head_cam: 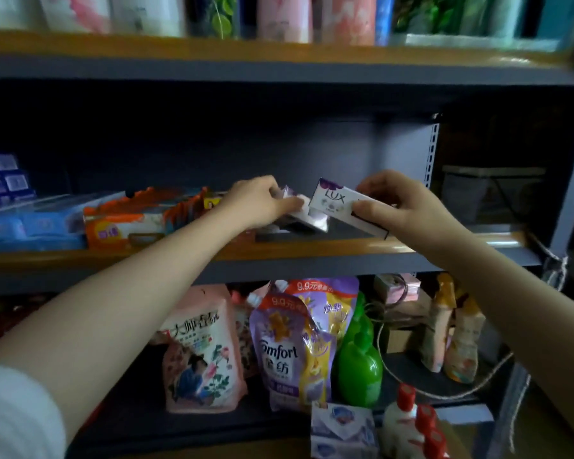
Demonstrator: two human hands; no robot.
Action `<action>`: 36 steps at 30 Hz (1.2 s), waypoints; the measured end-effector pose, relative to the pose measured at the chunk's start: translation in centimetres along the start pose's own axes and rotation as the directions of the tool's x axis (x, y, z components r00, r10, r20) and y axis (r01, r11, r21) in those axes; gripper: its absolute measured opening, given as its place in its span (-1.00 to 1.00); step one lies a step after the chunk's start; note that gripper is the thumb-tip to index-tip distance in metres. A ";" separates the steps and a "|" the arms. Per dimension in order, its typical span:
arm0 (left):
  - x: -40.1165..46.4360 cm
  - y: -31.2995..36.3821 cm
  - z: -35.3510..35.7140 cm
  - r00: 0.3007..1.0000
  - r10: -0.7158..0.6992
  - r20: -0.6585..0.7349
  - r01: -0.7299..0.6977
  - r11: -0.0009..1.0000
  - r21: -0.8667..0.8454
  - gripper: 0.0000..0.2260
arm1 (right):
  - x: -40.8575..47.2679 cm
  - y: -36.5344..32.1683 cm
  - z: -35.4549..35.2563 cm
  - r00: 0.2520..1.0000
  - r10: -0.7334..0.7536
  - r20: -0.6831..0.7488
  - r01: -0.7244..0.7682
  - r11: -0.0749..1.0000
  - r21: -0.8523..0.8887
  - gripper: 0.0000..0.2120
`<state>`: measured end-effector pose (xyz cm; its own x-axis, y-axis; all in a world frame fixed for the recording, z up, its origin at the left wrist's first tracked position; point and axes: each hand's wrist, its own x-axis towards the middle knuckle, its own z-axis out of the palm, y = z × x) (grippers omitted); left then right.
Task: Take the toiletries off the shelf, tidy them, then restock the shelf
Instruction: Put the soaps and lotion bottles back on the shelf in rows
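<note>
1. At the middle shelf (312, 251), an orange-topped board on a grey steel frame, my right hand (408, 207) pinches a white and purple cardboard soap box marked LUX (340, 205) by its right end, thumb on the front face, fingers curled behind. The box is tilted, its lower right corner just over the shelf's front lip.

2. My left hand (262, 202) grips a second white and purple soap box (307, 215), held lower and just beside the first; the two boxes nearly touch between my hands. (I cannot tell whether it rests on the board or hangs clear.)

3. Risk one, as I judge it: the LUX box is held by one end only. A loose pinch could let it swing down and drop past the lip onto the pouches below my hands.

4. Risk two: beneath my wrists stand a purple Comfort refill pouch (284, 356), a pink flowered refill pouch (201, 352) and a green plastic bottle (360, 366). A falling box could topple them.

5. Risk three: to the left of my left hand lies an orange and white plastic-wrapped pack (130, 220). My left forearm could nudge it toward the edge.

6. Risk four: the boxes could knock together, denting a corner or loosening either grip.
</note>
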<state>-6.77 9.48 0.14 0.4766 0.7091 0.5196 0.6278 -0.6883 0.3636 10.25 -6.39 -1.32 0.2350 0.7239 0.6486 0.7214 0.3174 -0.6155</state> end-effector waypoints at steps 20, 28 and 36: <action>4.1 -1.3 1.8 0.953 0.076 0.292 -0.185 0.913 0.364 -0.74 | 5.4 2.8 1.3 0.936 0.128 0.328 -0.114 0.992 -0.062 -0.74; 2.4 -3.7 -0.5 0.968 0.246 0.057 -0.252 0.956 0.147 -0.77 | 7.9 2.3 5.4 0.831 0.151 0.536 -0.146 0.988 -0.052 -0.76; -2.0 -6.2 -1.5 0.883 0.452 0.129 -0.469 0.864 0.183 -0.71 | 8.9 2.7 7.1 0.793 0.115 0.599 -0.020 0.987 -0.162 -0.74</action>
<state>-12.57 12.05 -1.97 0.7838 0.3344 0.5233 0.4313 -0.8994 -0.0712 9.70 5.24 -0.41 -0.1212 0.9770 0.1753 0.8126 0.1990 -0.5478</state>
